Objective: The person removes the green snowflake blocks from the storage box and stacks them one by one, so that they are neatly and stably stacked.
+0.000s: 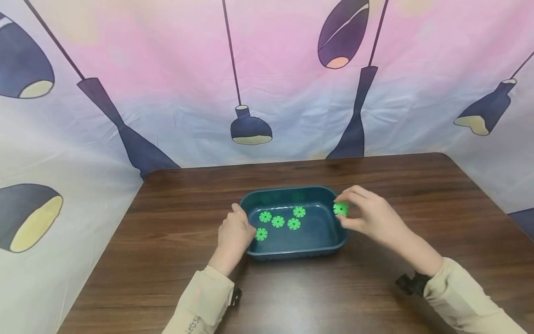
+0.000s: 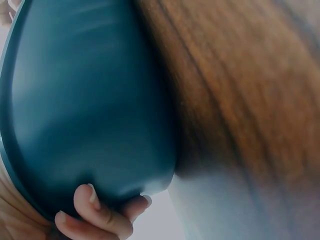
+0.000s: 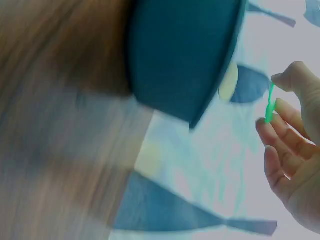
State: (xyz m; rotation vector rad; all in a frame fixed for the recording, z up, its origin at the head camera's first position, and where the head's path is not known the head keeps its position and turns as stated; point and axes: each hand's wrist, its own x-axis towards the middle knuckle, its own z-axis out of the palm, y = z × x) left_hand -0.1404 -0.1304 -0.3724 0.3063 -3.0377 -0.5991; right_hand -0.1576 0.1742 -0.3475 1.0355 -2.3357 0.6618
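A dark teal rectangular tray (image 1: 292,254) stands on the wooden table. Several flat green notched discs (image 1: 277,221) lie on its floor, mostly toward the left half. My left hand (image 1: 236,232) grips the tray's left end, its fingertips (image 2: 90,197) curled against the outer wall. Above the tray's right end, my right hand (image 1: 373,215) pinches one more green notched disc (image 1: 340,208) between thumb and fingers. Seen edge-on in the right wrist view, that disc (image 3: 270,105) is held clear of the tray wall.
The brown wood-grain table (image 1: 175,260) extends around the tray on every side. Behind it hangs a pastel cloth (image 1: 187,69) printed with dark lamps. Both forearms wear light sleeves (image 1: 204,297), with a black strap (image 1: 413,283) near the right wrist.
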